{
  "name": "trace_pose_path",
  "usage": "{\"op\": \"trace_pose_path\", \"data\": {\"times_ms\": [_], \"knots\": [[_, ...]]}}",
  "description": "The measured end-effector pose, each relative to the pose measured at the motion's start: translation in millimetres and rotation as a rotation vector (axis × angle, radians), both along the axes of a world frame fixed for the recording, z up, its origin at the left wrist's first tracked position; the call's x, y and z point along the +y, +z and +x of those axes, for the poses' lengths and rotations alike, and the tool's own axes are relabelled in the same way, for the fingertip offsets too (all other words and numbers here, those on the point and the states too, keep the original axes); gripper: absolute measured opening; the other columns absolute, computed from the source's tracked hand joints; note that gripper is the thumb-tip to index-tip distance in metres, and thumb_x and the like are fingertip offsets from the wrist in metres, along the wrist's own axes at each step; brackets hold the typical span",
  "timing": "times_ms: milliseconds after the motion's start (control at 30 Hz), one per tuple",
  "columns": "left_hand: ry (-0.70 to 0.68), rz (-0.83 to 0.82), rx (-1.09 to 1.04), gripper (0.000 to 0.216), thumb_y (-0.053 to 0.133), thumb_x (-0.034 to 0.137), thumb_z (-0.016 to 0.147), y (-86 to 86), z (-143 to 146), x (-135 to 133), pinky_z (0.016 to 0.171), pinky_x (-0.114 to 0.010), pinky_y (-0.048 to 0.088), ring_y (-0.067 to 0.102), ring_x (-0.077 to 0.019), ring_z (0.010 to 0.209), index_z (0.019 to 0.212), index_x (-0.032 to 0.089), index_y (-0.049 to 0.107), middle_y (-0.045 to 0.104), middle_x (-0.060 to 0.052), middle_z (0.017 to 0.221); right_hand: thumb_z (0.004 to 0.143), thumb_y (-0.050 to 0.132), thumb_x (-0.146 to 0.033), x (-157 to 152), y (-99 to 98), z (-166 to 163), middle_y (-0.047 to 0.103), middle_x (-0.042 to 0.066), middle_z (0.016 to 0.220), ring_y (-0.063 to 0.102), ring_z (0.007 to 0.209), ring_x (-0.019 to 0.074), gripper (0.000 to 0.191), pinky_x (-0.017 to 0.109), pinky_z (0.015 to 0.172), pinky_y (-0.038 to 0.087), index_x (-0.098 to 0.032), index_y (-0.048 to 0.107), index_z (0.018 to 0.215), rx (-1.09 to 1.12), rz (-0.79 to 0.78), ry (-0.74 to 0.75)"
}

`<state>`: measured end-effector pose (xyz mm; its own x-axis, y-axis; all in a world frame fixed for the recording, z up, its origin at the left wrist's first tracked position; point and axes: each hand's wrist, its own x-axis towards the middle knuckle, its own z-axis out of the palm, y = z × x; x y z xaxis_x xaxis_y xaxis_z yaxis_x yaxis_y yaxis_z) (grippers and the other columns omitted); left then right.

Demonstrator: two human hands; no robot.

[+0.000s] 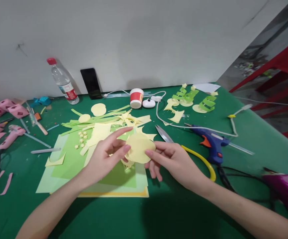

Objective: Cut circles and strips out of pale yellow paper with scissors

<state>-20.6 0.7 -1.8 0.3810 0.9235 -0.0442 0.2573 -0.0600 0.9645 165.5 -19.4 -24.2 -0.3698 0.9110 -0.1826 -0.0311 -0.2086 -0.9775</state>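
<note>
Both hands hold a pale yellow paper circle point(139, 148) above a stack of green and yellow paper sheets point(71, 166). My left hand point(106, 154) pinches its left edge with thumb and fingers, the index finger stretched over the top. My right hand point(170, 159) grips the right edge between thumb and fingers. More yellow scraps hang just under the circle.
Yellow-handled scissors point(183, 146) and a blue glue gun point(212, 142) lie right of the hands. Cut strips and circles point(98, 109), a red cup point(136, 98), a water bottle point(63, 81), a phone point(91, 83), green paper trees point(187, 96), pink paper pieces point(7, 111) and a purple glue gun point(285, 189) surround them.
</note>
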Motion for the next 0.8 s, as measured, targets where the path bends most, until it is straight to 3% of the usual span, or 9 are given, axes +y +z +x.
{"op": "trace_pose_path", "data": {"times_ms": [67, 167, 300, 400, 500, 567, 667, 733, 800], "knots": [[0.047, -0.017, -0.004, 0.041, 0.053, 0.035, 0.084, -1.8, 0, -1, 0.061, -0.021, 0.054, 0.063, -0.0111, 0.062, 0.124, 0.025, 0.049, 0.064, 0.002, 0.071, 0.079, 0.057, -0.045, -1, -0.4, -1, 0.060, -0.001, 0.045, 0.050, 0.033, 0.0066, 0.032, 0.019, 0.039, 0.039, -0.015, 0.057, 0.067, 0.012, -0.013, -0.013], [0.061, -0.062, 0.022, 0.031, 0.053, 0.034, 0.084, -4.0, -1, -1, 0.059, -0.020, 0.052, 0.063, -0.0107, 0.057, 0.109, 0.019, 0.061, 0.067, 0.000, 0.073, 0.077, 0.060, -0.046, 0, -0.7, -2, 0.060, -0.002, 0.047, 0.051, 0.033, 0.0063, 0.032, 0.018, 0.037, 0.038, -0.015, 0.056, 0.068, 0.031, -0.042, -0.031], [-0.018, -0.109, 0.021, 0.030, 0.052, 0.035, 0.084, -8.0, -4, -1, 0.060, -0.023, 0.053, 0.064, -0.0122, 0.060, 0.108, 0.019, 0.061, 0.069, -0.003, 0.083, 0.073, 0.064, -0.044, 3, -4.0, -3, 0.059, -0.003, 0.049, 0.049, 0.033, 0.0058, 0.031, 0.017, 0.034, 0.036, -0.015, 0.052, 0.069, 0.075, -0.111, -0.016], [-0.071, 0.069, 0.022, 0.037, 0.054, 0.038, 0.083, -13.6, -5, -5, 0.081, -0.030, 0.052, 0.061, -0.0191, 0.094, 0.117, 0.025, 0.055, 0.063, -0.006, 0.110, 0.077, 0.060, -0.043, 2, -8.6, -4, 0.057, -0.004, 0.050, 0.046, 0.034, 0.0046, 0.029, 0.015, 0.034, 0.036, -0.017, 0.049, 0.076, 0.147, -0.181, 0.011], [-0.117, 0.177, -0.085, 0.071, 0.070, 0.038, 0.070, -22.8, 1, -13, 0.103, -0.040, 0.037, 0.044, -0.0258, 0.121, 0.132, 0.034, 0.035, 0.046, -0.005, 0.133, 0.080, 0.054, -0.044, -3, -13.7, -9, 0.055, -0.005, 0.052, 0.046, 0.036, 0.0054, 0.028, 0.015, 0.034, 0.038, -0.018, 0.046, 0.082, 0.229, -0.254, 0.065], [-0.213, 0.017, -0.212, 0.085, 0.073, 0.033, 0.068, -30.4, 9, -19, 0.094, -0.041, 0.047, 0.054, -0.0245, 0.109, 0.136, 0.041, 0.022, 0.036, -0.006, 0.139, 0.079, 0.054, -0.043, -9, -17.6, -13, 0.052, -0.006, 0.051, 0.046, 0.038, 0.0056, 0.027, 0.015, 0.035, 0.039, -0.018, 0.046, 0.084, 0.283, -0.314, 0.118], [-0.323, -0.296, -0.466, 0.082, 0.069, 0.030, 0.072, -43.2, 20, -28, 0.059, -0.031, 0.058, 0.063, -0.0110, 0.069, 0.133, 0.047, 0.016, 0.029, -0.009, 0.139, 0.078, 0.055, -0.043, -15, -24.3, -18, 0.051, -0.006, 0.051, 0.046, 0.039, 0.0049, 0.027, 0.013, 0.035, 0.037, -0.017, 0.048, 0.084, 0.364, -0.394, 0.199], [-0.311, -0.322, -0.543, 0.078, 0.070, 0.028, 0.071, -51.5, 23, -31, 0.055, -0.028, 0.058, 0.061, -0.0087, 0.065, 0.129, 0.046, 0.021, 0.034, -0.007, 0.133, 0.077, 0.055, -0.043, -17, -28.3, -20, 0.051, -0.005, 0.051, 0.046, 0.040, 0.0051, 0.028, 0.012, 0.035, 0.035, -0.017, 0.048, 0.084, 0.387, -0.421, 0.223], [-0.277, -0.203, -0.521, 0.068, 0.072, 0.024, 0.069, -57.9, 24, -32, 0.061, -0.030, 0.058, 0.061, -0.0125, 0.075, 0.122, 0.040, 0.032, 0.041, -0.006, 0.124, 0.077, 0.055, -0.044, -17, -30.5, -22, 0.047, -0.007, 0.049, 0.043, 0.039, 0.0049, 0.028, 0.012, 0.034, 0.033, -0.018, 0.047, 0.084, 0.380, -0.428, 0.220]]}}
